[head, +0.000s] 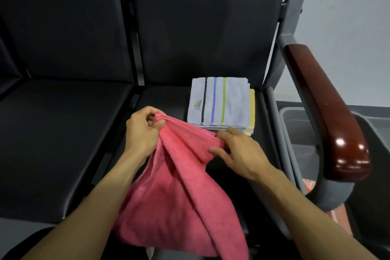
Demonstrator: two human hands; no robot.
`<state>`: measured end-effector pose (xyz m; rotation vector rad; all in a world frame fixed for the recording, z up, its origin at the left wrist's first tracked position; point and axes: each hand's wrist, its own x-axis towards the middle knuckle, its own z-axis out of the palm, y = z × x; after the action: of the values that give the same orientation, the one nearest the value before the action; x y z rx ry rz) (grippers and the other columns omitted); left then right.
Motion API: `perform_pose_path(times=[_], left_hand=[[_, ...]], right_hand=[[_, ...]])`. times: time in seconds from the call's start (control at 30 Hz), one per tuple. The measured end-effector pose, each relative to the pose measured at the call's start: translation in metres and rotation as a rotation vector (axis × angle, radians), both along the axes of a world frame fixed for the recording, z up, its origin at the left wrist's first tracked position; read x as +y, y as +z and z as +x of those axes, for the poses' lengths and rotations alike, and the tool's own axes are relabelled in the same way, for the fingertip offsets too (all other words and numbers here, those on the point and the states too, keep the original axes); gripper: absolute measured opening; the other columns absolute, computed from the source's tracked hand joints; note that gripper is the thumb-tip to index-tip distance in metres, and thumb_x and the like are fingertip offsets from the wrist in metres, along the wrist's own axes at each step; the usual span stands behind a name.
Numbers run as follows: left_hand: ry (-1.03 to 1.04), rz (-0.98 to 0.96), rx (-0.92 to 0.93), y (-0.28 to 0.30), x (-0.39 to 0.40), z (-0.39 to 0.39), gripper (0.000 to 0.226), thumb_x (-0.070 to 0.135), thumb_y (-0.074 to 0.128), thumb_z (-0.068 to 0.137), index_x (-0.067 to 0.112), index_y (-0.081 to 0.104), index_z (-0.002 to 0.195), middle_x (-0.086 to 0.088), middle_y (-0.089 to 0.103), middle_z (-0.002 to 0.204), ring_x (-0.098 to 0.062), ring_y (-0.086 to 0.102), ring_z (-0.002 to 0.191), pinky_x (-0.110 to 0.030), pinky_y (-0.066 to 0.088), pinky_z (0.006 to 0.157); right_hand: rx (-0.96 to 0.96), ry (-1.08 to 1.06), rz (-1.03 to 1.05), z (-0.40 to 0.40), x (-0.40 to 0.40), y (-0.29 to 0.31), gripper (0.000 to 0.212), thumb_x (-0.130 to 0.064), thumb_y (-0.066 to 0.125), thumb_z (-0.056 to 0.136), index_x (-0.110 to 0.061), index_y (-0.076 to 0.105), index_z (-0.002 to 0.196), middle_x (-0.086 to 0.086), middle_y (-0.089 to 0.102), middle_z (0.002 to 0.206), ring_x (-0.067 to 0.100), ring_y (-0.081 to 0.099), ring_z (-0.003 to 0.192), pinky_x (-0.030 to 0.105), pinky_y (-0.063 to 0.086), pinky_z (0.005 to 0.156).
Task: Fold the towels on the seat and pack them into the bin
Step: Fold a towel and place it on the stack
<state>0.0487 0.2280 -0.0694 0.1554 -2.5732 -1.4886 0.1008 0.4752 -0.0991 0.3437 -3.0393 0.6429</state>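
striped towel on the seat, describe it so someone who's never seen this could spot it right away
Start at the black seat beside the dark red armrest. Toward its back lies a small folded stack, just beyond the pink towel held in both hands. The striped towel tops that stack: white, with black, blue and green stripes, unlike the yellow towel peeking out beneath it.

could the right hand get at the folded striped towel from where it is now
Probably yes. The right hand sits just in front of the striped towel, with nothing between them, but it is pinching the pink towel with the left hand, so it would need to let go first.
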Motion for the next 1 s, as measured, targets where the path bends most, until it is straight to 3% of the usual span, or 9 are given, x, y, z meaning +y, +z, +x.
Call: perform_pose_path(times=[0.1, 0.23, 0.4, 0.57, 0.67, 0.8, 0.9, 1.0], left_hand=[[-0.006, -0.039, 0.054, 0.015, 0.004, 0.012, 0.020, 0.002, 0.071, 0.085, 0.022, 0.074, 0.086, 0.009, 0.070, 0.079, -0.006, 0.061, 0.072, -0.016, 0.044, 0.068], [0.004, -0.043, 0.110, 0.049, 0.007, 0.023, 0.018, 0.003, 0.072, 0.085, 0.020, 0.075, 0.089, 0.005, 0.071, 0.081, -0.010, 0.063, 0.074, -0.026, 0.051, 0.074], [-0.004, -0.043, 0.235, 0.111, 0.007, 0.043, 0.016, 0.003, 0.070, 0.089, 0.016, 0.076, 0.095, 0.007, 0.069, 0.081, -0.004, 0.062, 0.073, -0.027, 0.052, 0.077], [-0.033, -0.180, 0.331, 0.156, -0.004, 0.060, 0.011, 0.005, 0.071, 0.089, 0.009, 0.078, 0.097, -0.002, 0.074, 0.090, -0.018, 0.069, 0.088, -0.031, 0.054, 0.085], [0.014, -0.184, 0.424, 0.173, -0.006, 0.065, 0.010, 0.004, 0.072, 0.088, 0.008, 0.078, 0.095, -0.004, 0.075, 0.091, -0.019, 0.068, 0.088, -0.028, 0.051, 0.083], [0.043, -0.203, 0.417, 0.188, -0.005, 0.068, 0.011, 0.006, 0.072, 0.089, 0.010, 0.079, 0.097, -0.005, 0.075, 0.094, -0.020, 0.069, 0.090, -0.029, 0.051, 0.081], [0.060, -0.221, 0.382, 0.193, -0.009, 0.066, 0.011, 0.012, 0.072, 0.090, 0.016, 0.078, 0.097, -0.001, 0.075, 0.093, -0.020, 0.069, 0.090, -0.039, 0.057, 0.085], [0.058, -0.244, 0.375, 0.197, -0.008, 0.066, 0.009, 0.013, 0.071, 0.091, 0.020, 0.078, 0.093, 0.002, 0.073, 0.089, -0.018, 0.069, 0.086, -0.042, 0.058, 0.083]], right_hand=[[0.119, -0.061, -0.011, 0.009, 0.006, 0.021, 0.044, -0.070, 0.042, 0.092, -0.027, 0.052, 0.098, -0.008, 0.046, 0.091, 0.014, 0.051, 0.082, 0.038, 0.051, 0.066], [0.230, -0.078, -0.016, 0.021, 0.008, 0.063, 0.040, -0.064, 0.044, 0.094, -0.026, 0.054, 0.093, -0.007, 0.044, 0.091, 0.012, 0.049, 0.080, 0.035, 0.052, 0.065], [0.318, -0.070, 0.062, 0.034, 0.006, 0.137, 0.040, -0.062, 0.039, 0.096, -0.026, 0.054, 0.092, -0.007, 0.046, 0.092, 0.015, 0.051, 0.087, 0.038, 0.051, 0.072], [0.265, 0.030, 0.322, 0.051, 0.006, 0.197, 0.034, -0.055, 0.043, 0.100, -0.025, 0.055, 0.111, -0.005, 0.044, 0.098, 0.021, 0.053, 0.099, 0.037, 0.044, 0.080], [0.373, -0.004, 0.311, 0.055, 0.004, 0.223, 0.035, -0.055, 0.043, 0.100, -0.024, 0.057, 0.109, -0.004, 0.047, 0.099, 0.021, 0.052, 0.097, 0.038, 0.044, 0.083], [0.386, -0.050, 0.330, 0.062, -0.001, 0.242, 0.038, -0.057, 0.044, 0.099, -0.025, 0.062, 0.106, -0.001, 0.053, 0.103, 0.024, 0.053, 0.103, 0.043, 0.042, 0.092], [0.400, -0.054, 0.337, 0.062, -0.001, 0.244, 0.036, -0.059, 0.050, 0.096, -0.025, 0.058, 0.107, -0.005, 0.045, 0.096, 0.023, 0.052, 0.100, 0.041, 0.042, 0.089], [0.389, -0.042, 0.258, 0.058, -0.001, 0.240, 0.032, -0.055, 0.057, 0.094, -0.024, 0.055, 0.100, -0.006, 0.048, 0.094, 0.017, 0.050, 0.089, 0.034, 0.044, 0.077]])
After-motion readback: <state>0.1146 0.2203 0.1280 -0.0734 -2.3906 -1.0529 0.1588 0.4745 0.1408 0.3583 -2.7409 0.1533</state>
